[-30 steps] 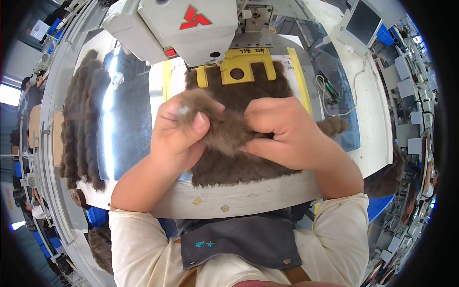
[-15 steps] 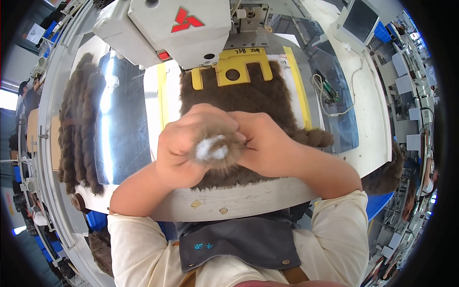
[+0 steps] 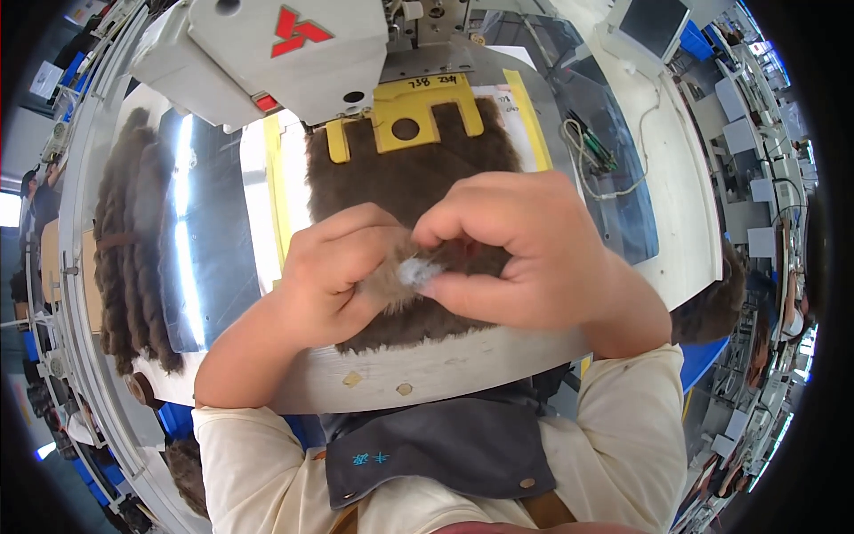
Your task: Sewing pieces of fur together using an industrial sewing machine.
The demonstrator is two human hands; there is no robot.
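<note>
Over the front of the worktable, my left hand (image 3: 325,276) is closed around a brown fur piece (image 3: 384,289), whose end faces up. White fluffy stuffing (image 3: 414,271) shows at that end. The thumb and forefinger of my right hand (image 3: 534,254) close on the stuffing from the right, one fingertip above and one below it. Behind and beneath my hands lies a flat brown fur panel (image 3: 382,182) with a shaggy front edge. A yellow clamp plate (image 3: 436,116) with prongs and a round hole rests on its far edge.
A white sewing machine head (image 3: 258,58) stands at the back left. Several twisted fur strips (image 3: 133,254) lie bundled at the left. On the right are green-handled tools (image 3: 594,147), a looped pale cord (image 3: 623,189) and a monitor (image 3: 652,27). Brown fur (image 3: 716,303) hangs by the right edge.
My right hand has shifted from gripping the fur piece's side to pinching at the white stuffing. The fur piece's end has tilted to the right. The whole view has shifted slightly.
</note>
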